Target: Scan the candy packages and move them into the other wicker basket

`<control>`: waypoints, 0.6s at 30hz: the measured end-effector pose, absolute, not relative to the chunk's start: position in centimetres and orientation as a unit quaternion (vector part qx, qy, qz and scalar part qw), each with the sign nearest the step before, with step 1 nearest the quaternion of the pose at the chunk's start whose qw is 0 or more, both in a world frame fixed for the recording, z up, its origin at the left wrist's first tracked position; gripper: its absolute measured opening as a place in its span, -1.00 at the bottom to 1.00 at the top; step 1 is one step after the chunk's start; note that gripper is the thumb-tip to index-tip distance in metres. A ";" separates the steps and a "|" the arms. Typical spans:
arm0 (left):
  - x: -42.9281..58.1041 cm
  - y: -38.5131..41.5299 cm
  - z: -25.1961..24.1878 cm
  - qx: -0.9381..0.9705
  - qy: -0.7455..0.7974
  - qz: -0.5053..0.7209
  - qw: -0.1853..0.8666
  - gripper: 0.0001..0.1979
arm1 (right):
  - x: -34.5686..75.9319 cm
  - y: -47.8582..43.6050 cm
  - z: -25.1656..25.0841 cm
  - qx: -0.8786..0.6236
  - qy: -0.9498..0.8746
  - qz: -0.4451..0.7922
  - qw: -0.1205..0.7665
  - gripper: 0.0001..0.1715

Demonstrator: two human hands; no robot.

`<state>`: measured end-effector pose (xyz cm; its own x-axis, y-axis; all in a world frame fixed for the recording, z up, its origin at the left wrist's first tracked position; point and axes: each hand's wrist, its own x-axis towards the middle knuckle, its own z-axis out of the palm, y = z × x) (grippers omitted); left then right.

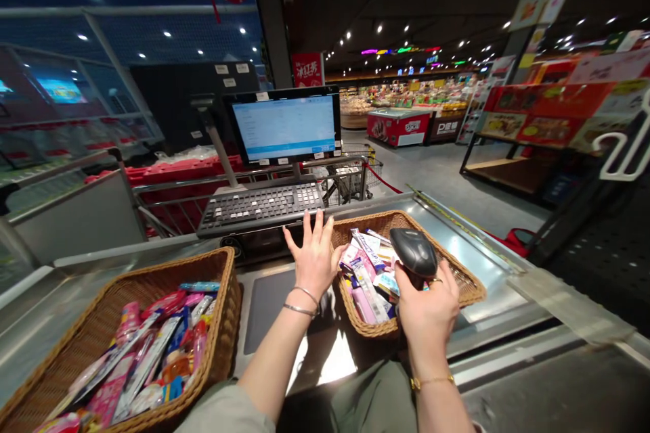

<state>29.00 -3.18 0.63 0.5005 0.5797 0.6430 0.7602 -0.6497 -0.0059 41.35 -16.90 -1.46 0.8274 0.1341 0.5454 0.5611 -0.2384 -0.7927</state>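
In my right hand (431,304) is a black handheld barcode scanner (414,250), its head raised over the right wicker basket (373,329). Small packaged goods (365,270), pink, white and purple, lie in that basket. My left hand (315,257) is empty with its fingers spread. It hovers between the right basket's left rim and the front of the black keyboard (264,205); whether it touches either I cannot tell. Behind the keyboard stands a lit monitor (286,127) showing rows of text, too small to read.
A larger wicker basket (231,284) at the left holds several toothbrush-like packs and small bottles. A dark flat panel (269,311) is set in the metal counter (502,277) between the baskets. Beyond the counter are a shopping cart (350,183), a red freezer chest (399,127) and a display rack (512,169).
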 end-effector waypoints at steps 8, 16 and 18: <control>24.6 -3.5 0.8 -0.834 -0.426 -0.320 0.147 -0.37 | 38.9 -16.2 -1.2 -0.737 -0.282 -0.202 0.581 -0.40; 20.3 -3.7 1.5 -0.819 -0.452 -0.324 0.141 -0.37 | 34.7 -14.7 -0.7 -0.709 -0.360 -0.179 0.579 -0.39; 19.3 -3.7 1.5 -0.817 -0.458 -0.320 0.142 -0.35 | 33.9 -14.2 -0.7 -0.706 -0.371 -0.178 0.577 -0.39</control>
<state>19.27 -3.66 1.51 0.3757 0.6574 0.6532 0.8389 -0.5408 0.0618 33.87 -14.19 -0.72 0.6616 0.3193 0.6785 0.7286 -0.0599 -0.6823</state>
